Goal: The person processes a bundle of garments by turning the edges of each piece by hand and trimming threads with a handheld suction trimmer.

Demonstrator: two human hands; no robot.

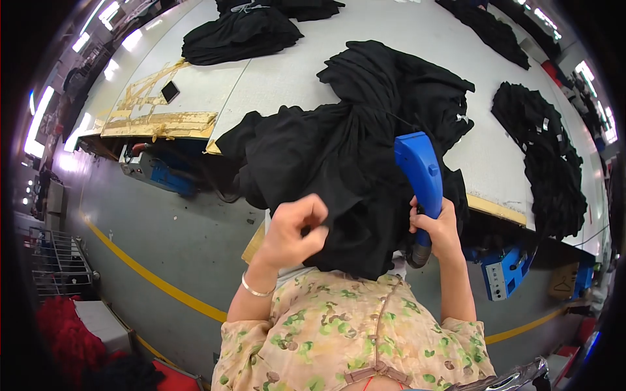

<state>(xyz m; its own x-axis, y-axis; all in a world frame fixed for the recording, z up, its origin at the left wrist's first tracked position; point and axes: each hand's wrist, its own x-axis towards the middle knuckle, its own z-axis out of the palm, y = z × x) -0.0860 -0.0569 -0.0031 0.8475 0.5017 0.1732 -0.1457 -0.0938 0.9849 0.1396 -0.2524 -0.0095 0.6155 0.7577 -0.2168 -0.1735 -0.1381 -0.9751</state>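
My right hand [435,228] is wrapped round the handle of a blue curved plastic suction nozzle [419,163]. A dark ribbed hose end [419,255] comes out below the grip. The nozzle's wide head lies over a heap of black garments [365,124], gathered near its middle and spilling over the table's front edge toward my body. My left hand [297,231] is raised over the hanging black cloth, left of the nozzle. Its fingers are curled in and slightly blurred, and what they hold, if anything, is hidden.
More black garments lie at the back left [241,36] and in a long pile at right [541,150]. A dark flat object [170,92] rests near yellow tape [163,125] on the white table [274,78]. Blue machines [163,174] hang below the table.
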